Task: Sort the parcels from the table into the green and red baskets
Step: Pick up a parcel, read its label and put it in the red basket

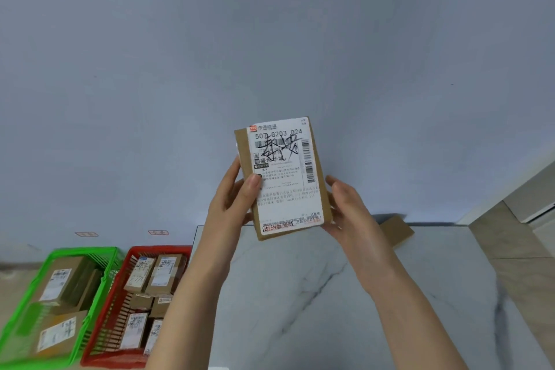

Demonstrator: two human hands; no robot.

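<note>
Wall (pixel 270 39): plain pale blue-grey, fills the upper part of the view.

Bench (pixel 300 294): white marble-look top with grey veins, set against the wall.

Green basket (pixel 84 250): plastic, slatted, stands left of the bench and lower than its top. Holds brown cardboard parcels (pixel 64 279) with white labels.

Red basket (pixel 159 248): same make, just beside the green one, between it and the bench. Holds several smaller labelled boxes (pixel 162 273); the person's left forearm hides its right side.

Held parcel (pixel 282 177): flat brown cardboard box, upright and slightly tilted, raised above the bench in front of the wall. A white shipping label with barcodes and black handwriting faces the viewer.

Hands: left hand (pixel 231 198) grips the parcel's left edge, thumb pressed on the label, fingers behind. Right hand (pixel 351 210) cups the lower right edge, fingers curled behind the box.

Spare parcel (pixel 396 231): brown cardboard, lies on the bench at the wall, partly behind the right hand.

Wall tags (pixel 158 232): two small red-outlined labels above the baskets; text unreadable.
</note>
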